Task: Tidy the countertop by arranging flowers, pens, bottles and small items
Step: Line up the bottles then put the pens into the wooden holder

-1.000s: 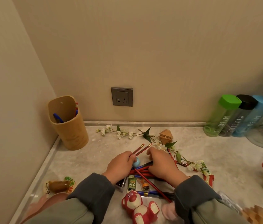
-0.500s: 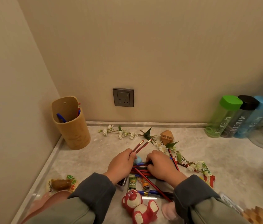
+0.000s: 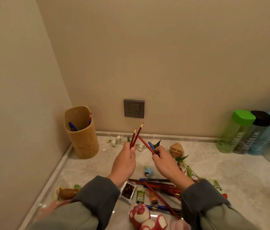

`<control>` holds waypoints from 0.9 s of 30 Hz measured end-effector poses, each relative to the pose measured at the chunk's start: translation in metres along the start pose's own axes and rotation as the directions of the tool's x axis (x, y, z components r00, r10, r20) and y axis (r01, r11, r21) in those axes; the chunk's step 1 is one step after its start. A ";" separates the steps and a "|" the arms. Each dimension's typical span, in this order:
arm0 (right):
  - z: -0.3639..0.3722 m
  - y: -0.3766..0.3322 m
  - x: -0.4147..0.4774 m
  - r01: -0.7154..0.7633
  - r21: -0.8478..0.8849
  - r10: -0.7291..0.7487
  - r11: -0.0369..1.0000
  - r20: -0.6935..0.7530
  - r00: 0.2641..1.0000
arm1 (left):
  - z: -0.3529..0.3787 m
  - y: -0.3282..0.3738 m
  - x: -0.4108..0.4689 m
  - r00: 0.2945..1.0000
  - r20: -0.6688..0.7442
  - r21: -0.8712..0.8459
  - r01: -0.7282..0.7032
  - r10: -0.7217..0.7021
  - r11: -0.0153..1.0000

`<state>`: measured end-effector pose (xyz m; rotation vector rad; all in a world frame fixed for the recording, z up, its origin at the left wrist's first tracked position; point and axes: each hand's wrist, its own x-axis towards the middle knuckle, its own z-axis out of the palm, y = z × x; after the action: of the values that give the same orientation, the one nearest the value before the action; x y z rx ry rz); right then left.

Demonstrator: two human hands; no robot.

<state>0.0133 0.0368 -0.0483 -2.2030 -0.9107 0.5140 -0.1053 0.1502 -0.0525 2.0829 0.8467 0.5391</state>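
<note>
While the left hand (image 3: 125, 161) gripped two red pencils (image 3: 135, 137) and the right hand (image 3: 164, 161) pinched a pencil and blue pen (image 3: 150, 145), the holder (image 3: 82, 138) contained few; loose pencils (image 3: 160, 188), flowers (image 3: 116, 141) and small items remained on the countertop (image 3: 230, 171); bottles (image 3: 247, 131) stood grouped

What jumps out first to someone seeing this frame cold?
The two hands raised mid-frame: the left hand grips two red pencils pointing up, and the right hand holds another red pencil with a blue pen. Next, the wooden holder in the left corner with pens already in it, and the messy pile of pencils on the counter by the wrists.
</note>
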 end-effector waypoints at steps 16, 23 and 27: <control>0.003 -0.066 0.006 0.175 0.085 -0.195 0.981 0.367 0.910 | -0.037 -0.002 0.002 0.965 -0.090 0.459 -0.180 0.248 0.870; 0.016 -0.085 0.008 0.201 0.036 -0.202 0.979 0.298 0.933 | -0.055 -0.009 0.002 0.975 -0.040 0.524 -0.166 0.218 0.835; 0.015 -0.096 0.013 0.345 -0.421 -0.321 0.839 0.130 0.938 | -0.058 -0.020 0.001 0.995 -0.081 0.425 -0.015 0.054 0.905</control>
<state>-0.0305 0.1027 0.0091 -2.3483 -1.5312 0.2118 -0.1486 0.1898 -0.0345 2.4879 1.0562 0.5044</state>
